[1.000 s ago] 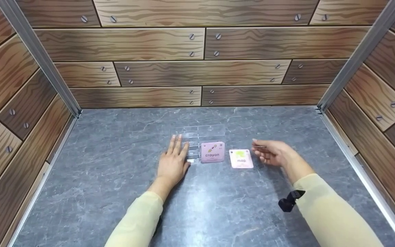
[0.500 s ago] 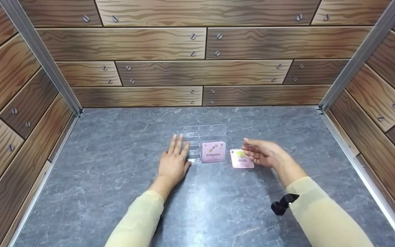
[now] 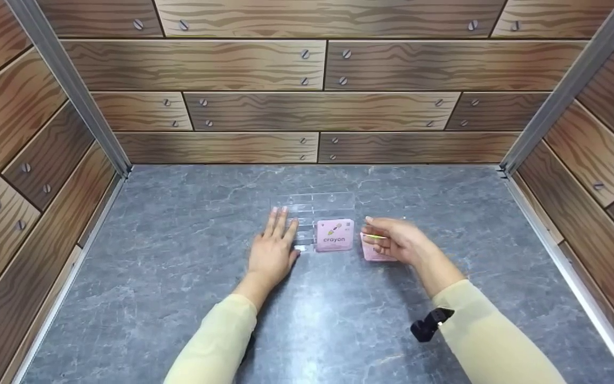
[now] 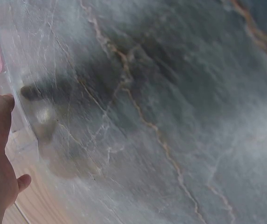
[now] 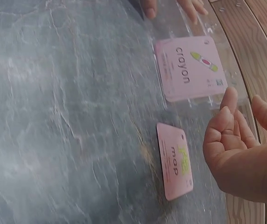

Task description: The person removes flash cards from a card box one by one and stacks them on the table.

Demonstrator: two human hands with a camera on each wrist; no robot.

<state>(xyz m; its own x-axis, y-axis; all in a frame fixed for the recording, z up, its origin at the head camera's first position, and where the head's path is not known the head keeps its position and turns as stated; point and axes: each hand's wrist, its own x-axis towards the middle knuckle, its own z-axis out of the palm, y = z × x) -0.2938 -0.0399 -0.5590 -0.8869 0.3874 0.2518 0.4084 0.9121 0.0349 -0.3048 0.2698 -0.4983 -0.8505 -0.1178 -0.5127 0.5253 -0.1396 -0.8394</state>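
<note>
A clear divided plastic tray (image 3: 333,201) lies flat, with a pink "crayon" card (image 3: 334,235) in its near right part. My left hand (image 3: 272,256) rests with spread, straight fingers on the tray's left side; its thumb is at the tray edge in the left wrist view. To the right of the tray, a pink "map" card (image 5: 174,161) lies on the table. Partly covering that card in the head view, my right hand (image 3: 395,240) hovers with loosely bent fingers. No held object shows between its fingers (image 5: 228,99) in the right wrist view.
The grey marbled table (image 3: 190,213) is bounded by wood-print panels (image 3: 243,146) at the back and both sides. Metal rails (image 3: 110,133) run along the corners. A small black device (image 3: 429,324) sits at the right sleeve.
My right hand has moved left from beside the "map" card to over it, covering part of it. The left hand, the tray and the cards stay in place.
</note>
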